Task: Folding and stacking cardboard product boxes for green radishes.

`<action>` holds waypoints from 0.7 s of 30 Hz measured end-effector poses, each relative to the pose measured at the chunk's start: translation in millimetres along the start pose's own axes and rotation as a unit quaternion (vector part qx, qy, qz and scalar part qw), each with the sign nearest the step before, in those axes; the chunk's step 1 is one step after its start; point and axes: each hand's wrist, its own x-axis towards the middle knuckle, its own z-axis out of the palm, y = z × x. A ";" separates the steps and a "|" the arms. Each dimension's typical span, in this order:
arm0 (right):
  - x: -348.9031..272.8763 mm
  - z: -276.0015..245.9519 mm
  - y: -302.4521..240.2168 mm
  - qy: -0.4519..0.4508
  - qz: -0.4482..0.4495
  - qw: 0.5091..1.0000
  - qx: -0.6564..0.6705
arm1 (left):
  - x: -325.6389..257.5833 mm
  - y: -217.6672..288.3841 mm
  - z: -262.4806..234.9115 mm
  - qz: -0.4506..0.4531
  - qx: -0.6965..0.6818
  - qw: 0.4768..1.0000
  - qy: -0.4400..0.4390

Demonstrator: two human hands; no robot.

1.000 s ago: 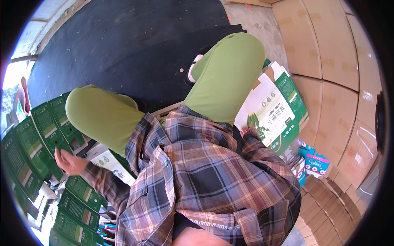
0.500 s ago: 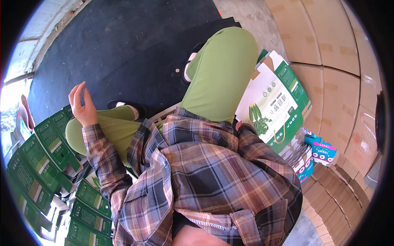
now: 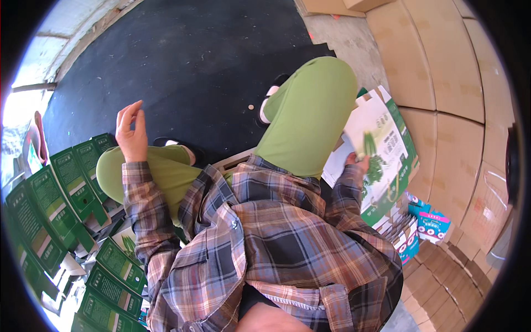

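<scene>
The left hand (image 3: 130,134) is raised empty above the green-trousered knee, fingers loosely curled and apart, holding nothing. The right hand (image 3: 358,163) grips the edge of a flat white-and-green printed cardboard carton (image 3: 387,149), fingers closed on it; folded green cartons (image 3: 66,188) lie below the left fingers.

- left hand (image 3: 131,134) is up over the left knee, fingers loosely curled, holding nothing
- right hand (image 3: 358,161) grips the edge of a flat white-and-green printed carton (image 3: 387,160) beside the right thigh
- rows of folded green cartons (image 3: 66,188) fan out on the person's left
- plain brown cardboard stacks (image 3: 442,72) on the right, with a small blue box (image 3: 432,223) below them
- black floor mat (image 3: 204,61) underfoot
</scene>
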 end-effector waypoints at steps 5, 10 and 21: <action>-49.9 120.9 -49.0 -0.093 -0.010 0.995 0.038 | 4.2 -0.3 1.8 -0.028 -0.030 0.999 0.017; -112.7 193.3 -49.1 -0.346 0.065 0.936 -0.028 | 6.3 -6.6 3.5 -0.069 -0.064 0.995 0.008; -251.2 312.7 -10.6 -0.630 0.259 0.690 -0.247 | 37.3 -38.9 -18.1 -0.243 -0.220 0.943 0.053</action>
